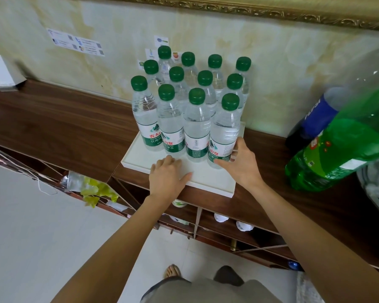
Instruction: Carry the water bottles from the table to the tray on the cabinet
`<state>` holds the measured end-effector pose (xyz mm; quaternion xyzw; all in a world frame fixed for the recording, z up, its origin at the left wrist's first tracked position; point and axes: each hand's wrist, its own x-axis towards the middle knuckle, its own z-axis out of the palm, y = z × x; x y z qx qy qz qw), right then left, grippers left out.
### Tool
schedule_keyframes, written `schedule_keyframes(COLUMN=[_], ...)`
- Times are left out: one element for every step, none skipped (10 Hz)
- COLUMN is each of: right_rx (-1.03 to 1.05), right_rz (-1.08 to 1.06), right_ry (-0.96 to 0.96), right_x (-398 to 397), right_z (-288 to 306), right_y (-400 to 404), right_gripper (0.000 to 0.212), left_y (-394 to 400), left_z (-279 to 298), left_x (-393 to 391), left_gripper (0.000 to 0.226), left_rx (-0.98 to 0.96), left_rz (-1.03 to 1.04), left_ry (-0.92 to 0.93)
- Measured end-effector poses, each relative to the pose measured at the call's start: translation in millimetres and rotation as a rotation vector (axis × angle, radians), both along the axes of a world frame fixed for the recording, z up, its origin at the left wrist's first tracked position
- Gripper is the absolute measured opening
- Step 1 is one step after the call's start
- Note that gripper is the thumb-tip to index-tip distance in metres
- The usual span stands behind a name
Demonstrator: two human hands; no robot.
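Several clear water bottles [196,125] with green caps stand upright in rows on a white tray [210,178] on the dark wooden cabinet [64,127]. My left hand [169,176] lies over the tray's front part, fingers toward the base of a front-row bottle [171,125], holding nothing. My right hand [242,162] is at the front right bottle [224,132], thumb and fingers around its lower label. The table is out of view.
Two large soda bottles, one green [337,145] and one with a blue label [315,119], stand on the cabinet right of the tray. A white box [0,71] sits far left. Open shelves below hold small items. Pale floor lies to the left.
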<state>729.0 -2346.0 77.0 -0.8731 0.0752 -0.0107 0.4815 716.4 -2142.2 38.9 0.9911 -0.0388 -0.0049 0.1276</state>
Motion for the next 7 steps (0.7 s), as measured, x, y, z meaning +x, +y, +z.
schedule_keyframes(right_rx=[-0.008, -0.013, -0.007, 0.0, -0.004, 0.024, 0.135], right_rz=[0.008, 0.006, 0.005, 0.012, 0.013, -0.028, -0.071], right_ry=[0.004, 0.001, 0.01, 0.009, 0.06, -0.012, -0.13], right_x=[4.0, 5.6, 3.1, 2.4, 1.8, -2.7, -13.4], right_z=[0.4, -0.1, 1.9, 2.0, 9.1, 27.1, 56.1], right_y=[0.3, 0.7, 2.0, 1.7, 1.2, -1.9, -9.9], right_gripper=[0.07, 0.071, 0.071, 0.069, 0.066, 0.051, 0.04], left_y=[0.4, 0.4, -0.8, -0.7, -0.6, 5.9, 18.8], left_z=[-1.4, -2.0, -0.8, 0.2, 3.3, 13.9, 23.4], left_x=[-0.2, 1.2, 1.0, 0.2, 0.0, 4.5, -8.6], left_gripper=[0.053, 0.053, 0.054, 0.054, 0.055, 0.052, 0.044], left_rx=[-0.005, 0.015, 0.012, 0.013, 0.006, -0.19, -0.407], left_rz=[-0.001, -0.003, -0.001, 0.002, -0.006, 0.021, 0.059], left_ry=[-0.001, 0.0, 0.016, 0.015, 0.051, 0.106, 0.071])
